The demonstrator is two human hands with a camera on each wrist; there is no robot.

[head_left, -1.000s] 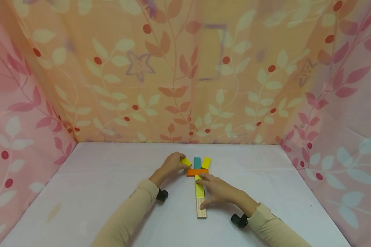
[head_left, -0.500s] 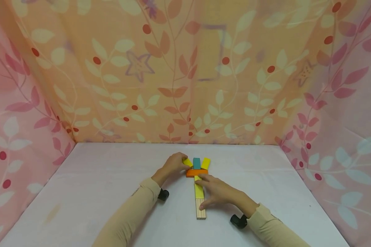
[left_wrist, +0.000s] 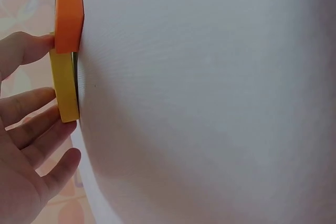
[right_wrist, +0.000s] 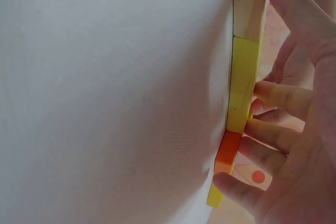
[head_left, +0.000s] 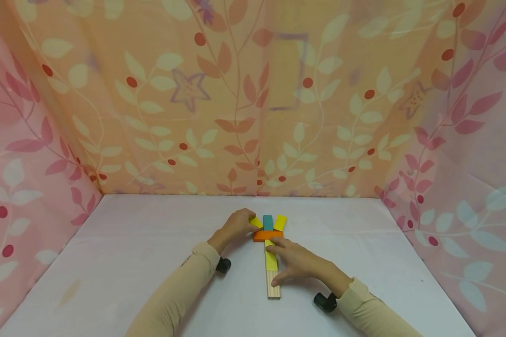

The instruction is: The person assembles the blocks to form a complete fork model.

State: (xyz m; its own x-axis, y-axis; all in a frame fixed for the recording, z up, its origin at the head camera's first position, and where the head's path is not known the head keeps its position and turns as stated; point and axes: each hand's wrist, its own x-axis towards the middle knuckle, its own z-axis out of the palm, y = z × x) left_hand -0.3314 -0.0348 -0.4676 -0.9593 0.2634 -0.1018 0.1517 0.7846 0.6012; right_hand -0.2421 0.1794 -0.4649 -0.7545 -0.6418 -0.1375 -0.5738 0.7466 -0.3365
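My left hand [head_left: 239,224] pinches a yellow block [left_wrist: 65,87] between thumb and fingers, one end of it right at the orange block [head_left: 261,237]. Fingers of my right hand [head_left: 302,260] are spread along a row of blocks, with fingertips on the pale yellow block [head_left: 271,262] and by the orange one. The right thumb rests on a plain wooden block [head_left: 273,292] at the near end. Beyond the orange block, a teal block [head_left: 268,223] points straight away, and a second yellow block [head_left: 280,222] slants off to the right.
All the blocks lie on a white-covered table [head_left: 152,224]. Floral cloth [head_left: 244,140] hangs behind it and along both sides. A black wrist camera [head_left: 325,302] sits by the right wrist, another black camera [head_left: 224,265] by the left.
My left hand has shifted slightly right, bringing its yellow block up to the orange block beside the teal one. The right hand has stayed in place on the row.
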